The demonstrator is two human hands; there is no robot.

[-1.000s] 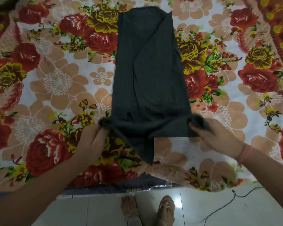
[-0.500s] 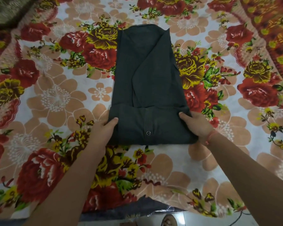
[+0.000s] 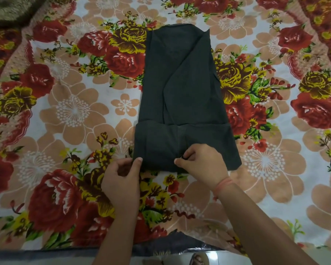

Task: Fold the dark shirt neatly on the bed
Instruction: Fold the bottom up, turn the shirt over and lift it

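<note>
Dark shirt (image 3: 182, 96) lies flat on the bed, on the floral sheet (image 3: 65, 131), approx. mid-bed. It's folded into a long narrow strip running away from the person. The sides are turned in and overlap down the middle, and the near end is turned up over the strip as a wider band. Collar end is the far end.

L hand (image 3: 120, 178) is at the shirt's near-left corner w/ the thumb lying on top of the cloth and the fingers curled in below the edge, so it's pinching that corner.

R hand (image 3: 203, 163) is on the shirt's near edge, about mid-width. Thumb & forefinger are closed on the cloth of the turned-up band and the other fingers are bent. There's a small shiny spot right at the fingertips, poss. a button, too small to be sure. A thin pink band (image 3: 225, 183) sits on the R wrist, just nearer than the shirt.

Both forearms come in from the near side of the shirt.

Well off the shirt's far-left is a brown blanket (image 3: 6, 10) at the sheet's corner. Nearer than the shirt, past the bed edge, is pale floor (image 3: 46, 260) and a foot in a sandal (image 3: 199, 259).
</note>
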